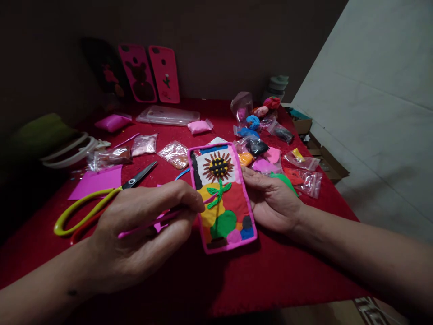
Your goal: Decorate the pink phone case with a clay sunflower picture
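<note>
My right hand [272, 198] grips a clay-covered phone case [237, 203] by its right edge, tilted up above the red cloth. The case has a pink rim, patches of several colours and a raised sunflower [219, 167] with a green stem and leaves. Between the closed fingers of my left hand [145, 230] is a thin pink modelling tool [135, 232]. Its tip lies at the green leaves, on the case's left half. Yellow-and-orange-handled scissors [131, 181] rest on the cloth behind my left hand, partly covered by it.
Three decorated phone cases [164, 74] lean against the back wall. A clear case [169, 116] lies before them. Bags of coloured clay [255, 146] crowd the table's right side. Pink paper [98, 183] and a white-rimmed container [71, 153] are at left; cardboard boxes [321, 153] stand beyond the right edge.
</note>
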The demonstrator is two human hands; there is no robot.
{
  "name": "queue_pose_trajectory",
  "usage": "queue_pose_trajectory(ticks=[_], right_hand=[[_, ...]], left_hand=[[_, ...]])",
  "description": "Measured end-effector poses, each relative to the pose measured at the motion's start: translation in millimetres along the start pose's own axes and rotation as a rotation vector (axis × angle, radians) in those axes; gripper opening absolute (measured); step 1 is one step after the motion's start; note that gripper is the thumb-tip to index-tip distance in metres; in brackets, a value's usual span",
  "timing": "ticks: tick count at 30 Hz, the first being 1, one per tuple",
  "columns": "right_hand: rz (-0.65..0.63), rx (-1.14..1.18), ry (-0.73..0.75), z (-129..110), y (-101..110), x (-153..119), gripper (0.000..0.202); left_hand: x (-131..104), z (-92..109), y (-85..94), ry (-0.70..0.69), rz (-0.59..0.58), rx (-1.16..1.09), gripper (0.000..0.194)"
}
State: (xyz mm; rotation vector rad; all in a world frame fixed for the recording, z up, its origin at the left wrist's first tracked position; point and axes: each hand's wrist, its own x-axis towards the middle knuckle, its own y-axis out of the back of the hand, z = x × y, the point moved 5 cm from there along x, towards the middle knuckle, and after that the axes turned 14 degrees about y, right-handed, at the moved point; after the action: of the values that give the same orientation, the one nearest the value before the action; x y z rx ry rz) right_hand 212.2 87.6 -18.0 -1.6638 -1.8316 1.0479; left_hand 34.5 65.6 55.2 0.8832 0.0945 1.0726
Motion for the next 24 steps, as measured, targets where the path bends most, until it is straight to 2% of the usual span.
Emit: queue_pose_trajectory(ticks=[4, 7, 10, 14, 24], right_hand=[[-0.014, -0.003, -0.012, 0.2, -2.0, -1.1, 0.027], [-0.024, 0.000, -0.007, -0.8, -2.8, -0.9, 0.028], [-0.030, -0.004, -0.008, -1.1, -2.7, -0.5, 0.028], [0.014, -0.017, -0.021, -0.2, -1.0, 0.0, 0.029], [-0.027, -0.034, 0.005, -0.4, -2.3, -1.4, 0.028]], left_hand=[[2.7, 1.0, -0.8, 0.041, -0.012, 0.007, 0.015], [3.8, 1.3, -2.0, -0.003, -0.046, 0.014, 0.016], [3.7, 0.3, -1.5, -0.023, -0.031, 0.005, 0.017], [4.0, 2.4, -2.8, -0.023, -0.042, 0.020, 0.017], [0.4, 1.0, 2.0, -0.021, 0.020, -0.021, 0.020]])
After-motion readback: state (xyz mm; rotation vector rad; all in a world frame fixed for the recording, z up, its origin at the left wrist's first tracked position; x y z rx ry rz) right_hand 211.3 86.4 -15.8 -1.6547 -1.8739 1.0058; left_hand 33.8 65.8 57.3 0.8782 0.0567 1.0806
